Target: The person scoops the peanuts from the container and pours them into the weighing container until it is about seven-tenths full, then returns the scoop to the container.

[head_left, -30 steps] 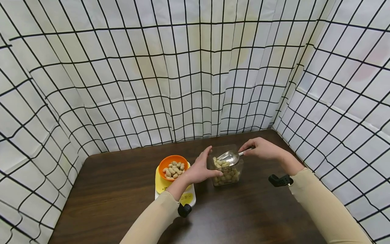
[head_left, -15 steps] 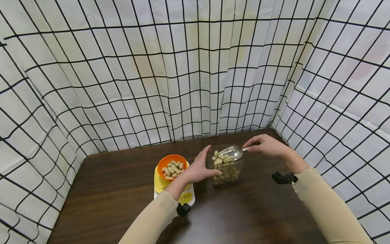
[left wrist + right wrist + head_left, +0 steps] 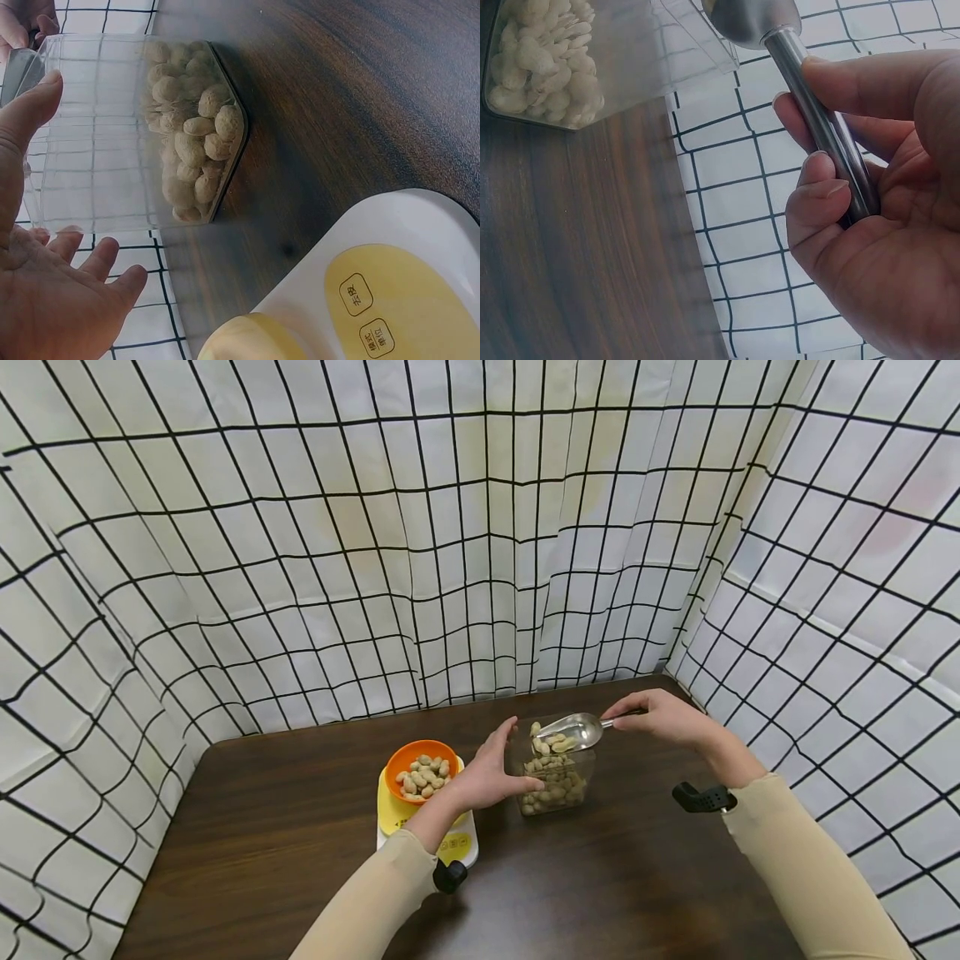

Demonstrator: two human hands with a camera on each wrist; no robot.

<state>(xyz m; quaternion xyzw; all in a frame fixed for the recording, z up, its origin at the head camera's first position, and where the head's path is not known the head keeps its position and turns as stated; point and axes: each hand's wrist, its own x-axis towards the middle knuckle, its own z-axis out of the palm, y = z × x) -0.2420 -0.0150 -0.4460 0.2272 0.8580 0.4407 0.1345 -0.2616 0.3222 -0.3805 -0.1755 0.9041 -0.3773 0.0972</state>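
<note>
In the head view, my right hand [image 3: 663, 722] grips the handle of a metal scoop [image 3: 581, 729]. Unshelled peanuts [image 3: 555, 743] lie in the scoop's bowl, at the mouth of a clear plastic container [image 3: 590, 768]. More peanuts [image 3: 191, 142] fill the container's lower part, as the left wrist view shows. My left hand [image 3: 486, 779] holds the container at its left side, thumb across the front wall and fingers at the back left. In the right wrist view, thumb and curled fingers wrap the scoop handle [image 3: 821, 124].
Left of the container, an orange bowl [image 3: 392, 774] with peanuts stands on a yellow and white kitchen scale [image 3: 393, 814]. My left forearm passes over part of the scale. A white curtain [image 3: 465, 568] with black grid lines surrounds the back and sides of the brown table [image 3: 285, 827].
The right hand has raised the scoop slightly and drawn it right, out of the heap, and peanuts now show in its bowl. My left hand stays at the container.
</note>
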